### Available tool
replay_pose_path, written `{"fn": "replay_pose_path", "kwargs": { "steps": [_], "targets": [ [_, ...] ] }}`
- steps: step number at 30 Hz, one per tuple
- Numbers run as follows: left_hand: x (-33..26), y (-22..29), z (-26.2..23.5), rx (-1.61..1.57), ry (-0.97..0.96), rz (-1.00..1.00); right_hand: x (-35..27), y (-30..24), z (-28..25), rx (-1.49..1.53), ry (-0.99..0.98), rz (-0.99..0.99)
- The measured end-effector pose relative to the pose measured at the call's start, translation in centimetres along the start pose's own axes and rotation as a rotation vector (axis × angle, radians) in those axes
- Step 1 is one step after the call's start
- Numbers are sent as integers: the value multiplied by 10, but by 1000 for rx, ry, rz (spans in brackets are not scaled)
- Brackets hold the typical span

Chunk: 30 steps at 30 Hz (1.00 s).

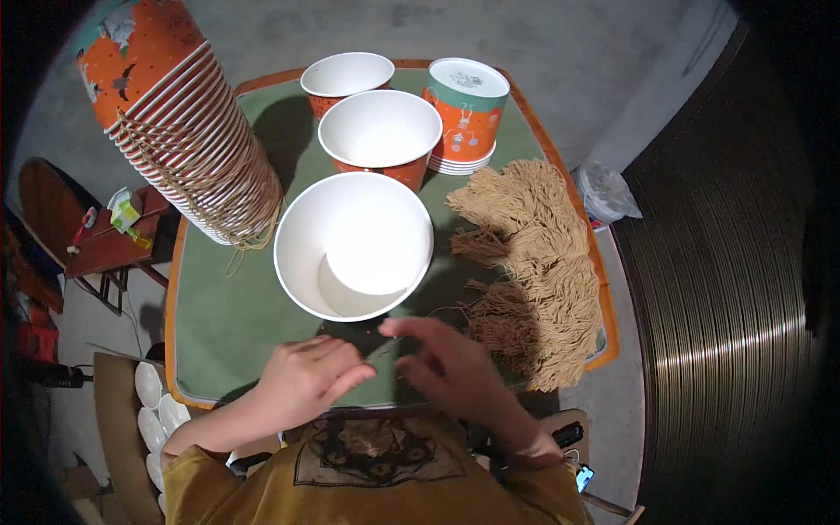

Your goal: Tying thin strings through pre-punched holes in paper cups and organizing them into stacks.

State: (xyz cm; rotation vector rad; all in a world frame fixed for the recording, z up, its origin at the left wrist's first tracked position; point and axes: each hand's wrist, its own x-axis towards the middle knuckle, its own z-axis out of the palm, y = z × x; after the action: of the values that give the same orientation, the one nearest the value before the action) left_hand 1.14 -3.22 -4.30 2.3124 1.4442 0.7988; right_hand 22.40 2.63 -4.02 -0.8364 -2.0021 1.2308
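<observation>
A white-lined paper bucket (354,210) stands mouth up in the middle of the table, just beyond my hands. My left hand (306,376) is closed near its front, fingers curled and thumb pointing right. Across from it is my right hand (455,363), index finger stretched toward the bucket's near rim and the other fingers loosely apart. A thin pale strand seems to run between the hands; what the left fingers hold is hidden. To the right lies a large bundle of tan cords (542,271), with a loose strand trailing toward my right hand.
A tall leaning stack of orange buckets (192,140), draped with cords, stands at left. Behind are a second bucket (381,127), a third (348,74) and an upside-down stack (466,114). The green table (227,324) has an orange edge. White cups (150,385) fill a carton at lower left.
</observation>
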Motion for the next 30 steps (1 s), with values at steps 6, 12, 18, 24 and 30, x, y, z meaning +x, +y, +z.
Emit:
{"fn": "replay_pose_path", "kwargs": {
  "steps": [6, 12, 18, 24, 30],
  "targets": [
    [11, 9, -1, 91, -11, 129, 0, 14, 19, 5, -57, 17],
    [10, 7, -10, 89, 37, 110, -3, 16, 18, 43, 16, -1],
    [25, 3, -24, 273, 256, 111, 1, 27, 29, 1, 320, -32],
    [33, -15, -27, 231, 93, 113, 2, 29, 30, -167, 358, -116],
    [44, -5, -27, 110, 129, 18, 9, 30, 31, -255, 532, -288]
  ]
}}
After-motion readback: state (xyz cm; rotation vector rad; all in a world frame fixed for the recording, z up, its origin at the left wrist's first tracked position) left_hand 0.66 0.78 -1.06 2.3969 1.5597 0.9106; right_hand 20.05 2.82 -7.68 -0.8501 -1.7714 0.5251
